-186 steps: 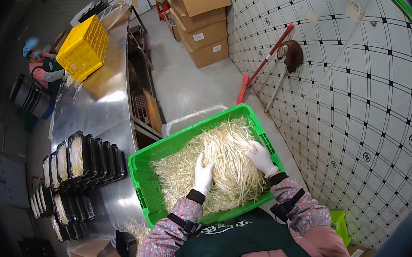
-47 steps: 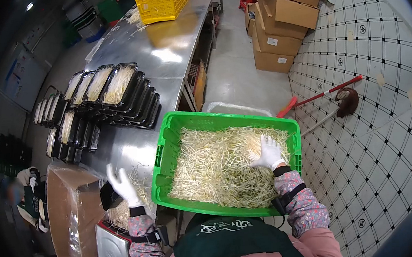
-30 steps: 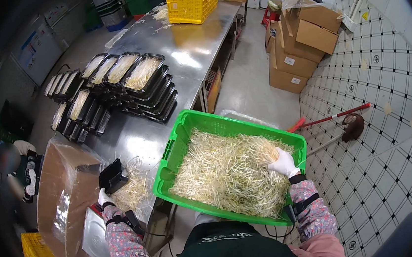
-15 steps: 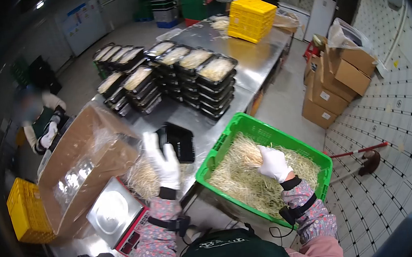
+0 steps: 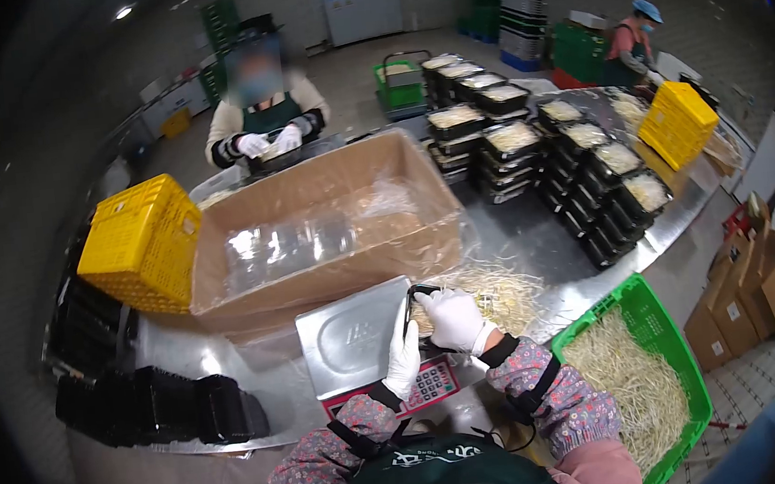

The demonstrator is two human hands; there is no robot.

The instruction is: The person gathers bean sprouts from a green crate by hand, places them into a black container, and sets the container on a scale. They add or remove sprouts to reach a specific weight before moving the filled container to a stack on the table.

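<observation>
Sprouts (image 5: 423,321) were seemingly pressed by the right hand (image 5: 457,320), grip unclear, into the tray (image 5: 409,309) clamped by the left hand (image 5: 403,360), steadiness being needed.

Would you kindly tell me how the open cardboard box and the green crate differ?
The cardboard box is brown, while the green crate is bright green. The box stands on the metal table; the crate sits beside it. Clear plastic lies in the box, whereas pale sprouts fill much of the crate. Both are open-topped and roughly rectangular.
</observation>
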